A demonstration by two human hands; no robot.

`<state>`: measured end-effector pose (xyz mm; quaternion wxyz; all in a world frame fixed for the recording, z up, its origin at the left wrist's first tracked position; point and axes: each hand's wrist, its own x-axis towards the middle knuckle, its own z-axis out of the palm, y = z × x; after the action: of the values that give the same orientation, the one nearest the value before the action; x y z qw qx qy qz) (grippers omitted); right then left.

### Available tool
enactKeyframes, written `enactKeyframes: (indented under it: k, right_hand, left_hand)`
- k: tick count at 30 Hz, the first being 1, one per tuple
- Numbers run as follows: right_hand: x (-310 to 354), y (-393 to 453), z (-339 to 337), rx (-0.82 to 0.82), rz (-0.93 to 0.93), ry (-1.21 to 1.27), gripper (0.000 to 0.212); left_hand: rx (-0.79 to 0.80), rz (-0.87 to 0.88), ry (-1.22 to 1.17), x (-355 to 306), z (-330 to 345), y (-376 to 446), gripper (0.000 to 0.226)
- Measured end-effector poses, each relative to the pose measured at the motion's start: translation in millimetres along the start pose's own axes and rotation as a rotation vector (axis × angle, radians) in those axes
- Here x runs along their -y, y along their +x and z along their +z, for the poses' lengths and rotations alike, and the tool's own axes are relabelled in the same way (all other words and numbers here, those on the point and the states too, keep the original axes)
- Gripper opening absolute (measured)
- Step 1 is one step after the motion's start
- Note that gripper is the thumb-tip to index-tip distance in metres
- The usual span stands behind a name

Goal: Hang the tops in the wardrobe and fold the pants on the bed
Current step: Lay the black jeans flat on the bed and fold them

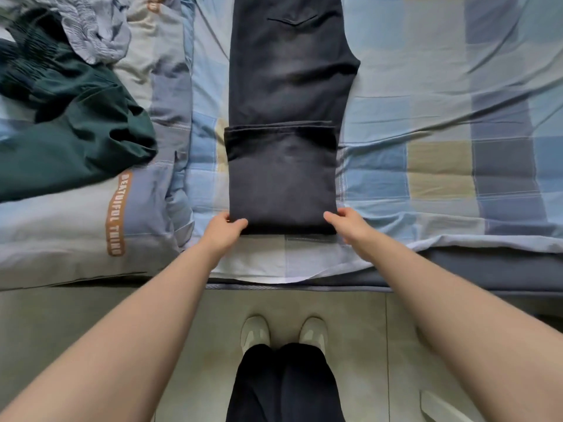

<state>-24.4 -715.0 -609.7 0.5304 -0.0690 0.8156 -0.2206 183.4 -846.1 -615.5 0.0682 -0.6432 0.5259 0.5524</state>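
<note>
Head view, looking down over the near edge of a bed [441, 178] covered with a checked sheet in blue, grey and olive squares. A pair of dark pants [286, 95] lies lengthwise across the middle of the bed, running from the near edge toward the far edge, with a back pocket visible at the far end. The leg end is folded back over itself, so that a doubled panel sits nearest the near edge and the hems lie across the pants about halfway up. The left hand [224, 231] grips the left corner of the near fold, thumb on top and fingers curled round the edge. The right hand [344, 222] holds the right corner of the same fold, thumb and fingers pinching the cloth. Both forearms reach forward from the lower corners of the view. At the left side of the bed lies a crumpled dark green garment [76, 138], and beyond it, at the far left corner, a bunched grey striped garment [94, 35]; the two touch. A pale quilt with an orange lettered band [117, 214] lies beneath the green garment along the left side. Below the near edge, the tiled floor [359, 345] shows the person's two light shoes [285, 333] and dark trouser legs.
</note>
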Motion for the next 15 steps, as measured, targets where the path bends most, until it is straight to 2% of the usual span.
enactKeyframes:
  k: [2,4,5,6,9,10,12,13,15]
  right_hand:
    - [-7.3,10.9,3.4,-0.026,0.032,0.094,0.039]
    - [-7.1,20.6,3.1,-0.039,0.082,0.123,0.037]
    - [-4.3,24.5,1.7,-0.035,0.084,0.131,0.045]
    - [-0.5,27.1,-0.7,-0.016,0.058,0.14,0.022]
    - [1.9,35.2,-2.8,0.013,-0.087,0.195,0.014]
    - [-2.3,33.4,-2.9,0.024,-0.129,0.132,0.013]
    - [-12.2,25.4,-1.4,0.033,-0.2,-0.11,0.015]
    - [-20.4,23.3,0.1,0.002,-0.217,-0.212,0.019]
    - [-34.4,15.5,0.5,-0.08,-0.227,-0.322,0.024]
  left_hand:
    - [0.004,0.069,-0.024,8.8,3.2,4.0,0.024]
    - [-0.021,0.149,-0.04,12.9,2.3,7.9,0.026]
    - [-0.015,0.188,-0.052,12.3,0.4,8.5,0.027]
    - [0.006,0.226,-0.073,11.1,-1.6,11.7,0.026]
    - [0.113,0.285,-0.06,12.8,-7.1,20.3,0.028]
    - [0.133,0.29,-0.032,18.1,-7.7,24.3,0.027]
    - [0.07,0.294,0.16,28.0,-8.2,27.2,0.017]
    - [0.01,0.276,0.271,34.2,-7.0,25.5,0.02]
    - [-0.058,0.239,0.347,46.1,-0.3,12.5,0.033]
